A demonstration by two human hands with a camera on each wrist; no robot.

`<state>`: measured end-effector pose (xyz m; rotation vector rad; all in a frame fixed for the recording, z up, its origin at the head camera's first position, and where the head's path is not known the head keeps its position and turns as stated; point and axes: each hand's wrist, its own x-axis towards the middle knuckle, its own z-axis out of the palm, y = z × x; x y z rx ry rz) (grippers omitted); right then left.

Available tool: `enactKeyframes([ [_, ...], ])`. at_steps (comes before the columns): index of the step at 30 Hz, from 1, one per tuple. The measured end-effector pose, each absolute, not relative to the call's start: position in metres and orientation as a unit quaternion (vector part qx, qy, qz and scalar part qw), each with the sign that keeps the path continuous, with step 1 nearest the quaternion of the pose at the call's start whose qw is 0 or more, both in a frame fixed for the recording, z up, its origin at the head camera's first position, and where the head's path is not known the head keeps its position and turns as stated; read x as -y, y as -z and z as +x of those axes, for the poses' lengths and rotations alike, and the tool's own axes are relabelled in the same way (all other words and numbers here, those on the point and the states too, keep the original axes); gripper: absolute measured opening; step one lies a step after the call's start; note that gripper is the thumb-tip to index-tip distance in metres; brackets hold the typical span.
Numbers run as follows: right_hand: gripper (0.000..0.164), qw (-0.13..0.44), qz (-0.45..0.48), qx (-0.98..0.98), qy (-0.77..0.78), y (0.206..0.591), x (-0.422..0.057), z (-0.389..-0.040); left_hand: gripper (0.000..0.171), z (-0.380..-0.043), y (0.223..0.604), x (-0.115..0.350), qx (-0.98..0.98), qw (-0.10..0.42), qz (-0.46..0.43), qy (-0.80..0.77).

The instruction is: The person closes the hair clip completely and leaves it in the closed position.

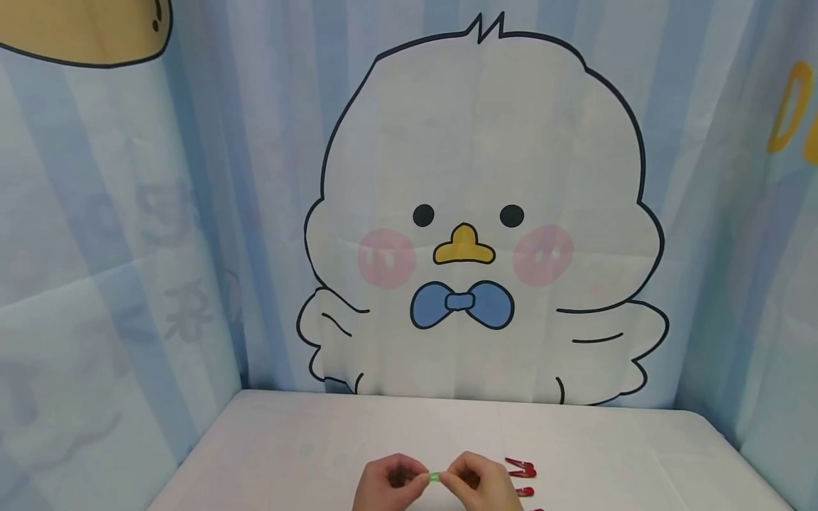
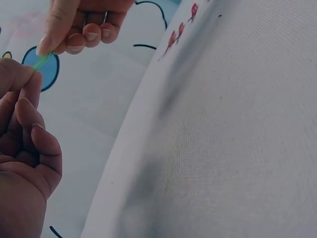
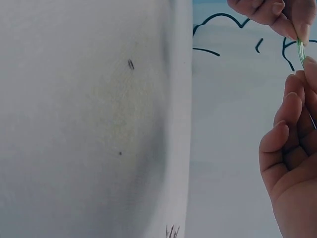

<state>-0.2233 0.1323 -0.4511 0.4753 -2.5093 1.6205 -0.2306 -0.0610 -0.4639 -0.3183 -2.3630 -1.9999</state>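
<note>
Between my two hands, above the white table, is a slim green hair clip (image 1: 434, 477), mostly covered by fingertips. My left hand (image 1: 391, 484) pinches one end of it between thumb and forefinger, and my right hand (image 1: 484, 484) pinches the other. In the left wrist view a short green strip of the hair clip (image 2: 42, 61) shows between the fingertips. The right wrist view shows the clip (image 3: 301, 52) as narrow green bars. On both hands the other fingers are curled in loosely.
Several red snap hair clips (image 1: 522, 468) lie in a column on the white table (image 1: 607, 454), just right of my right hand; the nearest is cut off by the frame. A curtain (image 1: 473, 156) with a cartoon duck stands behind the table, with more fabric on both sides.
</note>
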Motion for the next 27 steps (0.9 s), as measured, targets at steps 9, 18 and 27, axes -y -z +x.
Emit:
enactKeyframes([
  [9,0.014,0.075,0.201,0.823,-0.526,0.454,-0.134,-0.226,0.007,-0.236,0.466,0.058,0.766,0.018,-0.065,0.639],
  [18,0.013,0.077,0.236,0.834,-0.493,0.456,-0.138,-0.228,0.009,-0.238,0.466,0.058,0.766,-0.020,-0.033,0.642],
  [27,0.011,0.085,0.256,0.830,-0.488,0.457,-0.142,-0.230,0.011,-0.241,0.469,0.063,0.767,-0.028,-0.083,0.636],
])
